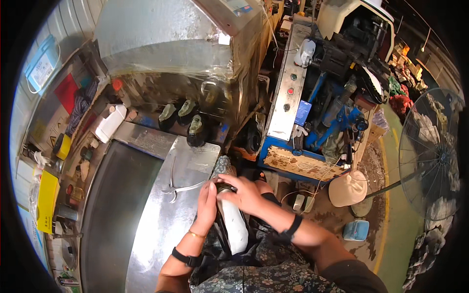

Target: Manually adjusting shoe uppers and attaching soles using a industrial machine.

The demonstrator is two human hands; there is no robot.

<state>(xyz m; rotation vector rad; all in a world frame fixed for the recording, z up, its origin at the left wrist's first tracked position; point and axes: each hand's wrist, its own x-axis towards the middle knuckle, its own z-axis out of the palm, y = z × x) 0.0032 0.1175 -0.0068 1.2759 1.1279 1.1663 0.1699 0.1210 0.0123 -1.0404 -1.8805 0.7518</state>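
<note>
A shoe (234,227) with dark sides and a long white underside lies over my lap, underside up. My left hand (207,200) presses against the left side of its far end, fingers held together. Across that same end goes my right hand (243,193), its fingers closed around the dark edge. The fingertips of both hands nearly meet there, and they hide part of the shoe's end. Metal pincers (183,188) rest on the shiny metal bench just left of my left hand, their jaws apart.
Several dark shoes (196,131) stand at the back of the metal bench (152,219), below a large metal housing (161,34). A blue machine (293,156) is at the right, near a beige jug (348,188) and a fan (432,156). A white bottle (110,122) lies at left.
</note>
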